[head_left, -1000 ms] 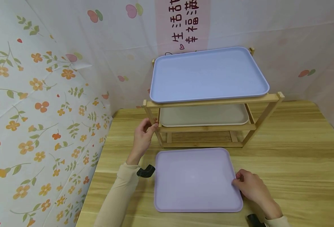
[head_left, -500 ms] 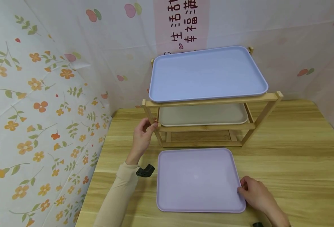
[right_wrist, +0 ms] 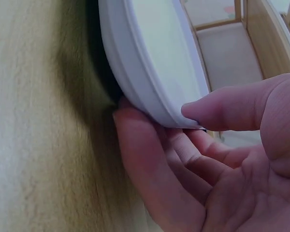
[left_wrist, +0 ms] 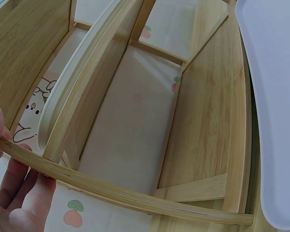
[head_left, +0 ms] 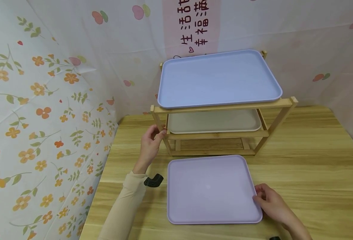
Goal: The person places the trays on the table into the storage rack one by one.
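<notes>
My left hand [head_left: 151, 143] holds the front left post of a wooden rack [head_left: 216, 136]. The left wrist view shows its fingers [left_wrist: 38, 195] curled behind the post. On the table in front of the rack is a light purple tray [head_left: 210, 190]. My right hand [head_left: 270, 201] pinches that tray's right rim. In the right wrist view the thumb [right_wrist: 222, 108] lies over the rim [right_wrist: 135, 63] and the other fingers reach beneath it. A blue tray [head_left: 218, 80] covers the rack's top level, and a cream tray [head_left: 215, 121] sits on the middle level.
The rack's bottom level [head_left: 212, 144] is a wooden shelf close to the tabletop [head_left: 311, 160]. A flowered cloth [head_left: 44, 143] hangs along the left side, and a printed curtain [head_left: 128, 43] hangs behind the rack.
The purple tray has shifted slightly to the right, along with my right hand on its rim. My left hand has stayed on the rack's post.
</notes>
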### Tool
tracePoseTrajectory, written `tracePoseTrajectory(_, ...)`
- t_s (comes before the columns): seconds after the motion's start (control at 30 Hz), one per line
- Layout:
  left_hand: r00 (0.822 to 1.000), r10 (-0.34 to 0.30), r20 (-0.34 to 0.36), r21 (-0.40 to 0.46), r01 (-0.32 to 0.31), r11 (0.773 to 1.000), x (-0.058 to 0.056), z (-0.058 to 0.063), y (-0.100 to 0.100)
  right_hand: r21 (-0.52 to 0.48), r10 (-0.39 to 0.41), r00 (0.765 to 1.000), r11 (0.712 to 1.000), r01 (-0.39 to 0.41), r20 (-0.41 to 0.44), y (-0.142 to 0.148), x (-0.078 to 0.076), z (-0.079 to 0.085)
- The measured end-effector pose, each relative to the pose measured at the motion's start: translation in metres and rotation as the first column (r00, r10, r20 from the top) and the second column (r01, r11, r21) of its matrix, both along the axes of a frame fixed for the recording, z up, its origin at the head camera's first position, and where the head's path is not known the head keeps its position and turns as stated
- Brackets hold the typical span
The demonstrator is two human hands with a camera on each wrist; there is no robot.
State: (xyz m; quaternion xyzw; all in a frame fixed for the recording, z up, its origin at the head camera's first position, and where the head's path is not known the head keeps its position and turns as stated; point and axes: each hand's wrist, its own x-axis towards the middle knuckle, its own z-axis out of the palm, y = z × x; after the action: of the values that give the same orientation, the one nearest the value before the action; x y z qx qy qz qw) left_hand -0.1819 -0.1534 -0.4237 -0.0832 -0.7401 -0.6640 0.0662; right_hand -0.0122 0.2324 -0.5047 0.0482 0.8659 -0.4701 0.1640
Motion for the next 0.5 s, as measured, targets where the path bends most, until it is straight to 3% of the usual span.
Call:
tracePoseTrajectory(0.13,1.000,-0.005,0.005,-0.005,0.005,1.000,0.003,0.009,0.002,-0.238,0.056,0.993,0.971,-0.030,0.105,0.006,0.001,-0.003)
tracePoseTrajectory(0.3,1.000,-0.010,0.016,-0.026,0.010,1.000,0.011,0.026,0.006,-0.496,0.160,0.967,0.867,-0.042,0.197,0.014,0.002,-0.005)
tracePoseTrajectory(0.4,1.000,-0.009,0.014,-0.029,0.010,1.000,0.009,0.022,0.005,-0.578,0.203,0.957,0.814,-0.046,0.209,0.018,0.002,-0.007)
tracePoseTrajectory(0.5,1.000,-0.009,0.004,-0.022,0.009,1.000,0.003,0.012,0.003,-0.610,0.212,0.946,0.792,-0.020,0.245,0.019,0.002,-0.008)
